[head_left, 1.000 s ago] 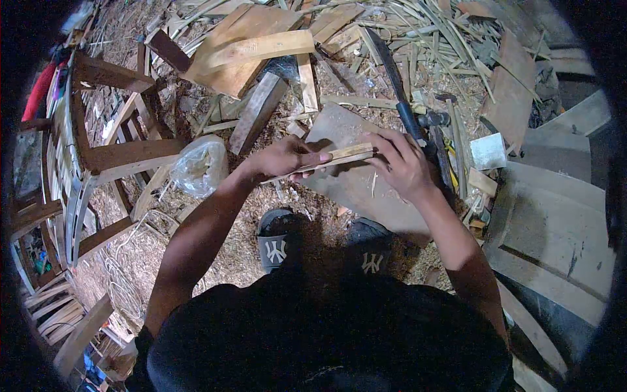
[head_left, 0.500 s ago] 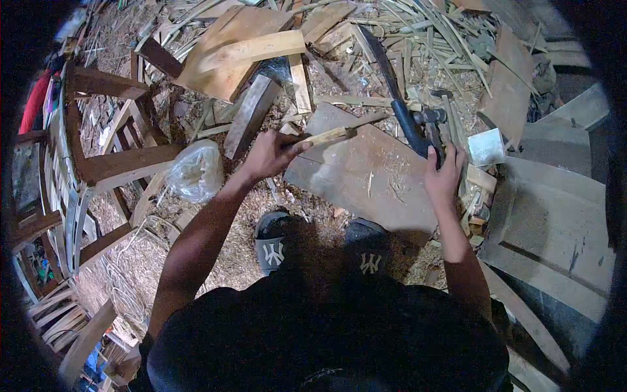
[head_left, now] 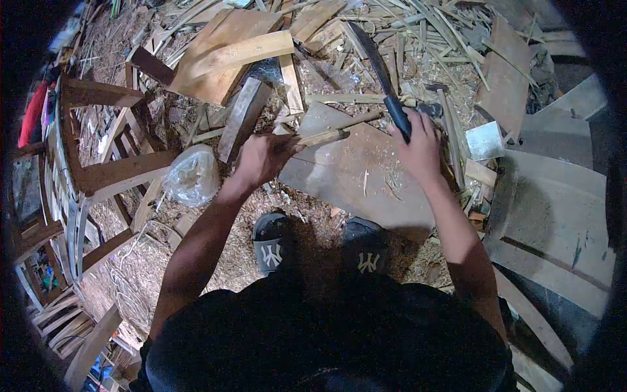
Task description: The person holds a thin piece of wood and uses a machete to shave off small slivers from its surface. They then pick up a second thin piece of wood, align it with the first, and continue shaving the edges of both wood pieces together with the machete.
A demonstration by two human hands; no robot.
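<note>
My left hand (head_left: pixel 264 157) is closed around a short wooden stick (head_left: pixel 323 138), which points right over a flat wooden board (head_left: pixel 353 173). Another thin stick (head_left: pixel 362 119) lies just behind it, partly overlapped. My right hand (head_left: pixel 419 145) is closed on the black handle of a machete (head_left: pixel 375 57), with its thumb on the left side. The machete's dark curved blade reaches away toward the top of the view. Beyond my right fingers shows a hammer head (head_left: pixel 431 110); the rest of the hammer is mostly hidden by my hand.
Wood shavings and offcuts cover the ground. Wooden chair frames (head_left: pixel 124 166) and a clear plastic bag (head_left: pixel 192 175) are on the left. A wood block (head_left: pixel 245 119) lies behind my left hand. A whitish square piece (head_left: pixel 484 141) and a large panel (head_left: pixel 555 215) are on the right.
My right hand has moved left from beside the hammer onto the machete handle and closed on it. The handle has shifted slightly left. My left hand still holds the stick.
</note>
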